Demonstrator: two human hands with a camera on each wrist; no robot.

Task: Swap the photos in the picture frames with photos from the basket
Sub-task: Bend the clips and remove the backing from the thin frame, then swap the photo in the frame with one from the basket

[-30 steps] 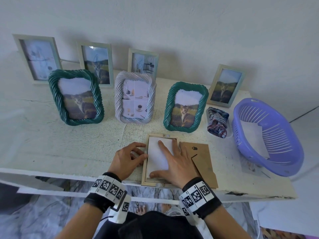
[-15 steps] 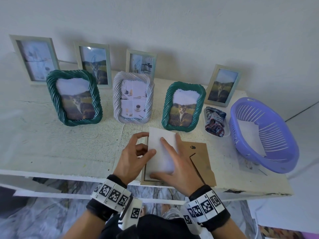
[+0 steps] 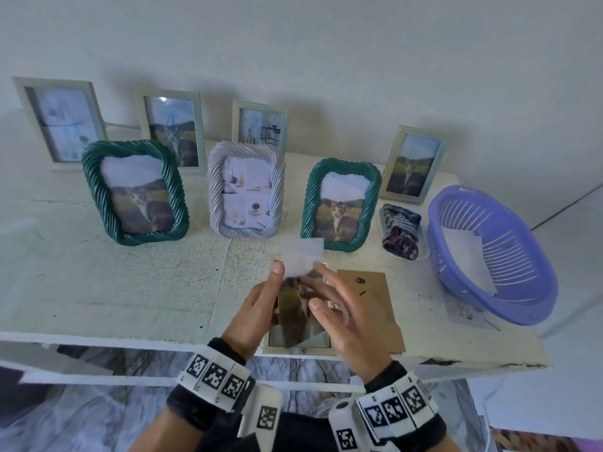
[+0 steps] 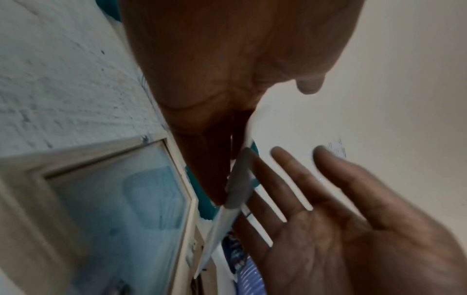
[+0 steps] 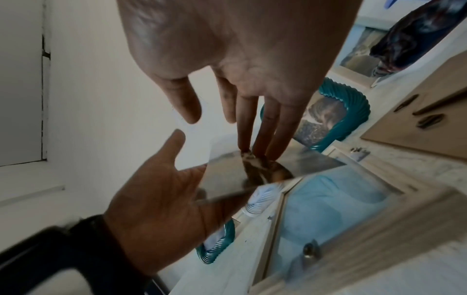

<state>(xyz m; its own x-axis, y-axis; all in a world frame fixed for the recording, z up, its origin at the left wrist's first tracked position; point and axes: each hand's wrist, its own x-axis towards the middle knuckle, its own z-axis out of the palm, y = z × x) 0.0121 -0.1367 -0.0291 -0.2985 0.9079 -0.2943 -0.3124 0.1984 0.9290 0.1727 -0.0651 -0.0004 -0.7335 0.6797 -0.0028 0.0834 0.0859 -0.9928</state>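
My left hand (image 3: 257,305) holds a cat photo (image 3: 298,308) by its left edge, lifted and tilted above the pale wooden frame (image 3: 270,342) that lies face down at the table's front edge. The straight fingers of my right hand (image 3: 339,318) touch the photo's picture side. In the right wrist view the right fingertips (image 5: 255,151) rest on the photo (image 5: 227,175) while the left hand (image 5: 156,199) supports it from behind. The frame's glass (image 4: 113,209) shows bare. The brown backing board (image 3: 375,308) lies right of the frame. The purple basket (image 3: 522,308) at the right holds white sheets (image 3: 466,256).
Several framed photos stand along the back: a green rope frame (image 3: 133,190), a grey rope frame (image 3: 244,194), another green one (image 3: 339,203), and pale frames against the wall. A folded striped cloth (image 3: 401,236) lies between the frames and the basket.
The photo lay white side up in the frame under both hands. Now it is lifted out and turned, picture side showing, and my right fingers have straightened against it.
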